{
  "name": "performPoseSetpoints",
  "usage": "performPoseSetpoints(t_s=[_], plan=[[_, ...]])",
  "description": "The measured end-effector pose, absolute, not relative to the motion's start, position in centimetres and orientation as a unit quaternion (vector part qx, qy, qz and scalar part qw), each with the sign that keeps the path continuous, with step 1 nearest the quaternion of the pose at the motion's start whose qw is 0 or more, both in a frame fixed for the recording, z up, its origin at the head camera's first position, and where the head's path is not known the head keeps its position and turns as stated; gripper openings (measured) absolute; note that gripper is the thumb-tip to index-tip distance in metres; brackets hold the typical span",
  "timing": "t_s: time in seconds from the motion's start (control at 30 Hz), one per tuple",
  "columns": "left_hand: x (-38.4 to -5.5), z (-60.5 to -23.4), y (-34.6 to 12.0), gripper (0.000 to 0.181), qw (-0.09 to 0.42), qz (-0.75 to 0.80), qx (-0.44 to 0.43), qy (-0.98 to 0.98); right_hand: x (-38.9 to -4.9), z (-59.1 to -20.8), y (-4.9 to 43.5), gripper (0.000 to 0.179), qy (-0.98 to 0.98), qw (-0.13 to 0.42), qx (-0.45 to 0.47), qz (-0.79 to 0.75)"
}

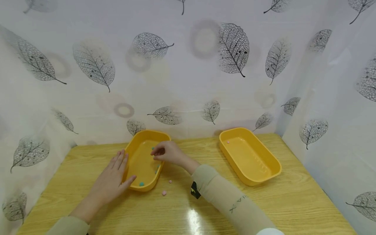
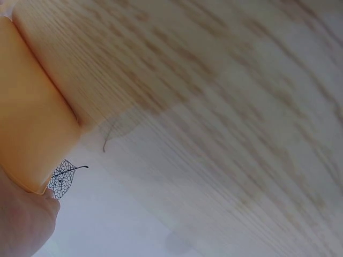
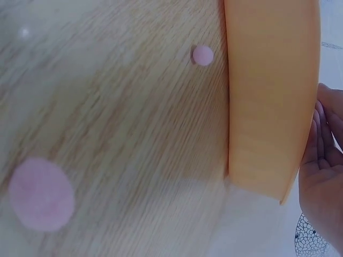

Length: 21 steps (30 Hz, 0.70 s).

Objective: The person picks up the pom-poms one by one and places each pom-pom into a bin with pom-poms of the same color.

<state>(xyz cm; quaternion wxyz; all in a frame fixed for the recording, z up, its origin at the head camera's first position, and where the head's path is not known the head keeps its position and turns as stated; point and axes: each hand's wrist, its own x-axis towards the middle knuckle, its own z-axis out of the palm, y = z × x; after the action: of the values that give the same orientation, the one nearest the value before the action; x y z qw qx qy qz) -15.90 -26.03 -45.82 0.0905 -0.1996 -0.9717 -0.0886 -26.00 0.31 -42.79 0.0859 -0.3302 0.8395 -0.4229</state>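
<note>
Nearest on the desk [image 1: 88, 163], two pink balls [image 1: 164, 193] lie loose just beside the left tray [image 1: 139, 168], so the right forearm is best kept lifted, lest the cuff brush them away. The left hand [image 1: 111, 179] lies along this yellow tray's outer side, fingers straight, its thumb over the near rim; light, steady pressure there should brace the tray without tipping it. Inside, a green ball [image 1: 141, 184] sits at the near end, with smaller bluish-green pieces [image 1: 157, 168] along the right wall and one by the fingertips. The right hand [image 1: 173, 155] reaches over the right rim, its grip partly open: fingers bent, a narrow gap before the thumb, no ball visible in it. For a clean pick, I would lower the fingertips squarely over one ball and pinch softly, since small round things probably roll. Farther to the right, the right tray [image 1: 248, 160] has one pink ball [image 1: 227, 142] near its far left corner. As for writing, the right sleeve [image 1: 223, 192] has dark marks, one X-like, that I cannot read as a word; no brand or label is legible on the trays.
</note>
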Motion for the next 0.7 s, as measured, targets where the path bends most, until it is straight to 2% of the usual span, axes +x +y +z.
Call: performPoseSetpoints(t_s=[0.7], plan=[[-15.85, -45.64, -25.92, 0.087, 0.088, -0.089, -0.196, -0.973, -26.33, -42.19, 1.3, 0.018, 0.828, 0.109, -0.352, -0.422]])
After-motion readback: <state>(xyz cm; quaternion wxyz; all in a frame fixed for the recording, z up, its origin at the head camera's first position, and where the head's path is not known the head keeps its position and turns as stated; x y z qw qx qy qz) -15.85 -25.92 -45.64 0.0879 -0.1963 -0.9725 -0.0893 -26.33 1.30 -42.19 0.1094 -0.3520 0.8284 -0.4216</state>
